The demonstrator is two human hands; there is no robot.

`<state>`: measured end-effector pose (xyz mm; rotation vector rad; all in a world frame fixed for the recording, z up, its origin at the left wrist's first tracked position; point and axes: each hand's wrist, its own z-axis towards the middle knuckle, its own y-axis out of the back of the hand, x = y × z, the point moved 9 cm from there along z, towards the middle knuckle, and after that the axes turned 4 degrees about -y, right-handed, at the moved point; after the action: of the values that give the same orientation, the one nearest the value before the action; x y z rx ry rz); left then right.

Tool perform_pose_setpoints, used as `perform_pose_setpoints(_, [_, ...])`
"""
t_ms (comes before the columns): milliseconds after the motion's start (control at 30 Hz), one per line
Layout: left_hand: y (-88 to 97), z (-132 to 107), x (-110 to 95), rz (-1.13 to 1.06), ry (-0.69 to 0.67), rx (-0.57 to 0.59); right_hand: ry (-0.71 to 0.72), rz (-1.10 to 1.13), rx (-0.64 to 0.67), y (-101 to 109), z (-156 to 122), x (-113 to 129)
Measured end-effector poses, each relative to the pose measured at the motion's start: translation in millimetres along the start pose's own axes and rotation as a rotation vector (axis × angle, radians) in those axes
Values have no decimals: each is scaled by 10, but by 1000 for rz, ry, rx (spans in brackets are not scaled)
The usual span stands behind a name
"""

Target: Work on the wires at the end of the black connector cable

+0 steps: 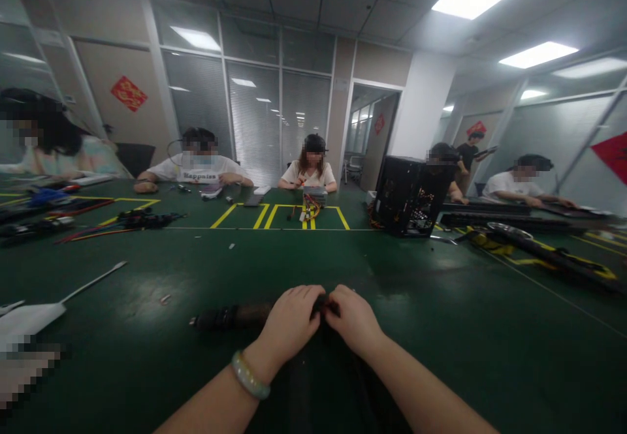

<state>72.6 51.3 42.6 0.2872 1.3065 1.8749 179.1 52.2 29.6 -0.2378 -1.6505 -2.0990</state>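
A long dark cylindrical object lies across the green table in front of me, with a narrow black end and a small light tip pointing left. Its exact kind is hard to tell in the dim, soft picture. My left hand, with a pale green bangle on the wrist, curls over its right part. Close beside it, my right hand has its fingers closed at a dark end between both hands. What lies under the fingertips is mostly hidden.
A black computer case stands at the back right. Bundles of cables lie at the left, nearer a white object with a thin stem. Long black parts lie on the right. Several people sit around the table.
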Motion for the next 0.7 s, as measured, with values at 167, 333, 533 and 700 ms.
perform_pose_setpoints(167, [83, -5, -79, -11, -54, -63, 63, 21, -50, 34, 41, 52])
perform_pose_setpoints(333, [128, -14, -217, -15, -145, -67, 41, 98, 94, -139, 83, 50])
perform_pose_setpoints(533, [212, -26, -273, -18, -205, -73, 76, 102, 99, -160, 80, 88])
perform_pose_setpoints(700, [294, -56, -247, -17, -221, -94, 7, 90, 98, 68, 78, -203])
